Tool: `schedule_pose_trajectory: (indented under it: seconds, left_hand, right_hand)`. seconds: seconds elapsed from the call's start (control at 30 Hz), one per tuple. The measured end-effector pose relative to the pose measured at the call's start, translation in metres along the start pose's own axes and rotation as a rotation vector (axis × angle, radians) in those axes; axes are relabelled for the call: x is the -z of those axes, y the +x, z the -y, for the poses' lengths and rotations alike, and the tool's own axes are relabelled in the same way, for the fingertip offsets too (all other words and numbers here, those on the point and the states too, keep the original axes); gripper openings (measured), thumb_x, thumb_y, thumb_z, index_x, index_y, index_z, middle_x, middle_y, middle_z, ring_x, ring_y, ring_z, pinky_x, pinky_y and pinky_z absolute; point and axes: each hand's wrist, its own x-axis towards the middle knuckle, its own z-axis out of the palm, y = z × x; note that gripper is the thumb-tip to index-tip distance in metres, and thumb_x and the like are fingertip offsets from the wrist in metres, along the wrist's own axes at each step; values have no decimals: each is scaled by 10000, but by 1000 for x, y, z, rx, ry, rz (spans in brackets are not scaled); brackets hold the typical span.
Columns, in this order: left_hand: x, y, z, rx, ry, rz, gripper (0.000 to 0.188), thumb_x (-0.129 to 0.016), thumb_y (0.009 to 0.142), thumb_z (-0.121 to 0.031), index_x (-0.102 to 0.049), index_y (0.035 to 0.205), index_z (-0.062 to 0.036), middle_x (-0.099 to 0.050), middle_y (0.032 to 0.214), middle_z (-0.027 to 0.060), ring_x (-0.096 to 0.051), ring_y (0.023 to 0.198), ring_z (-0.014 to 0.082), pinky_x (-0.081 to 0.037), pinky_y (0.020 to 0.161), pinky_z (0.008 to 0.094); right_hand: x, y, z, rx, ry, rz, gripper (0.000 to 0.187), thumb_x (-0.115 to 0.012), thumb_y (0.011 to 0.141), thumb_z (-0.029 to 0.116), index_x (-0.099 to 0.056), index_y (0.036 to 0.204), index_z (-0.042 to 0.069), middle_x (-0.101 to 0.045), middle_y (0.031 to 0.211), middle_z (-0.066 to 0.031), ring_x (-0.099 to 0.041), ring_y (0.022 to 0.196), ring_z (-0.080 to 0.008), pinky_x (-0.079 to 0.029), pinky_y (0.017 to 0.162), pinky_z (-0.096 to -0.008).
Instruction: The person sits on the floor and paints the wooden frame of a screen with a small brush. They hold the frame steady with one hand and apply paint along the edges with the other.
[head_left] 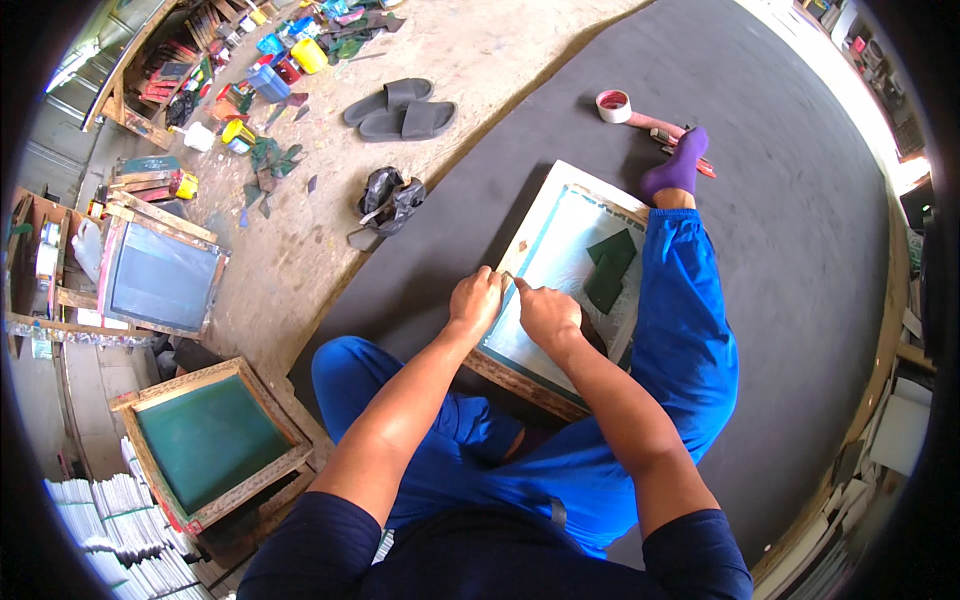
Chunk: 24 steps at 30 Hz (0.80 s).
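A wooden screen printing frame [537, 222] with pale mesh lies on the dark surface between my legs. My left hand [476, 303] is closed at its left rail, knuckles against the wood. Beside it my right hand [548, 312] is closed over the mesh near the same rail, its index finger pointing toward the left hand. Something small shows between the two hands, too small to name. Blue strips run along the mesh's edges. Dark green pieces of sheet [610, 270] rest on the mesh. My right leg partly covers the frame's right side.
Ahead lie a roll of tape [613, 105] and several thin tools near my purple-socked foot [682, 163]. To the left are black slippers [405, 110], a black plastic bag [391, 202], a green-meshed frame [215, 440], a grey-meshed frame [165, 275] and stacked paper [130, 520].
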Motion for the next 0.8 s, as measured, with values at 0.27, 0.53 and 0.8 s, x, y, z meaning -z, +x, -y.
schedule_pose_trajectory:
  seconds: [0.27, 0.53, 0.8]
  left_hand:
    - [6, -1, -2, 33, -30, 12, 125, -639, 920, -135, -686, 868, -30, -681, 925, 138, -738, 819, 335, -613, 721, 453]
    - [7, 2, -7, 43, -38, 32, 152, -629, 935, -146, -694, 870, -25, -682, 923, 135, -736, 822, 341, -611, 729, 458]
    - [7, 5, -9, 30, 2, 39, 159, -610, 946, -146, -693, 871, -33, -690, 940, 130, -739, 821, 334, -614, 736, 446]
  right_hand:
    - [-9, 3, -21, 6, 164, 29, 424, -515, 1066, 319, -592, 1482, 277, -729, 1155, -259, -700, 1095, -440, -553, 984, -521]
    - [-66, 29, -52, 92, 505, -112, 425, -520, 1070, 361, -577, 1490, 319, -717, 1214, -247, -695, 1114, -436, -544, 988, -522]
    - [-64, 37, -49, 303, 653, -352, 403, -575, 1065, 322, -638, 1458, 255, -738, 903, -215, -747, 777, -323, -590, 727, -438]
